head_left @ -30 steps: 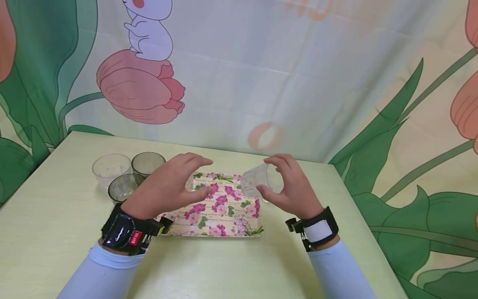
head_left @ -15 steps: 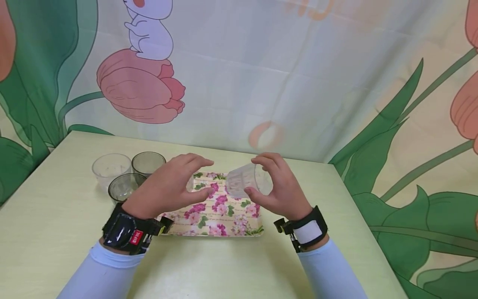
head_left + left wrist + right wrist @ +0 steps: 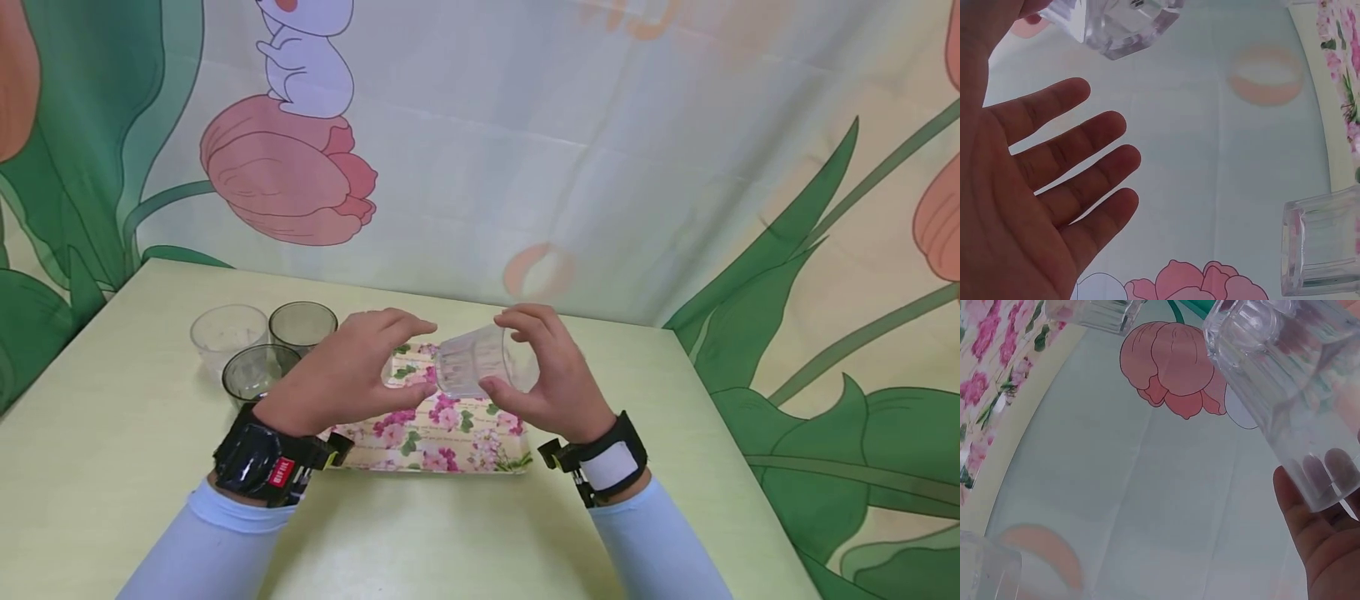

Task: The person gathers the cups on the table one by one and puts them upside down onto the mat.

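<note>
Tilted glass (image 3: 471,363) farther left, over tray (image 3: 431,435)

pale table (image 3: 420,533) | printed curtain (image 3: 465,150) behind it | white cartoon animal (image 3: 311,75) atop pink tulip (image 3: 288,175) | green leaves (image 3: 810,433) at right

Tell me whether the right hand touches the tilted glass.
Touching: the right wrist view shows the right hand holding up the tilted glass, fingers against its open end.

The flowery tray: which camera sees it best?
The head camera: most of the tray shows, though the left hand hides part. The left wrist view catches a strip at right; the right wrist view, one at left.
</note>
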Demonstrator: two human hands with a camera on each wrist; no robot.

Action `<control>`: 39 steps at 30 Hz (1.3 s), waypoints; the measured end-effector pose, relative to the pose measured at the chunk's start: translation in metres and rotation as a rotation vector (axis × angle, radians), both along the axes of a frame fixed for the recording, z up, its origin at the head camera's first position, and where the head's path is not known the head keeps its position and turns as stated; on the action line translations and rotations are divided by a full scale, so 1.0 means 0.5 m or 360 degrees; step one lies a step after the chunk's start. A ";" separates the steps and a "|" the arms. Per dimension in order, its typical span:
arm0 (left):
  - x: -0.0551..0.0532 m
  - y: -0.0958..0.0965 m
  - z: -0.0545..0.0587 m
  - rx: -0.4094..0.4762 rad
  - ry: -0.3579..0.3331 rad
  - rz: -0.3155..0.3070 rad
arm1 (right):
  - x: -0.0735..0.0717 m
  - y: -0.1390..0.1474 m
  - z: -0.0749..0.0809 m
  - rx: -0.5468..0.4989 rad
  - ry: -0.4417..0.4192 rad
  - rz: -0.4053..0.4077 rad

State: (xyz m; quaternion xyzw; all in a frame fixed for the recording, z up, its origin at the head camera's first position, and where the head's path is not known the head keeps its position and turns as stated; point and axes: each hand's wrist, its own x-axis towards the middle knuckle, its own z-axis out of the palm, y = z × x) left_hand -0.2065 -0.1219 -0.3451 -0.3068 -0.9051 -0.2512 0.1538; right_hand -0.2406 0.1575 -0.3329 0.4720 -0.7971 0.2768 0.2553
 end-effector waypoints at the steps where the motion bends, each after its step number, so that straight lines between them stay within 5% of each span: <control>1: 0.000 0.001 -0.001 0.0001 0.0005 -0.0008 | 0.000 -0.001 0.000 -0.0009 0.0001 0.0007; 39: 0.002 0.041 -0.009 0.0145 -0.0057 -0.0110 | 0.007 -0.021 -0.011 -0.0199 -0.0115 0.0123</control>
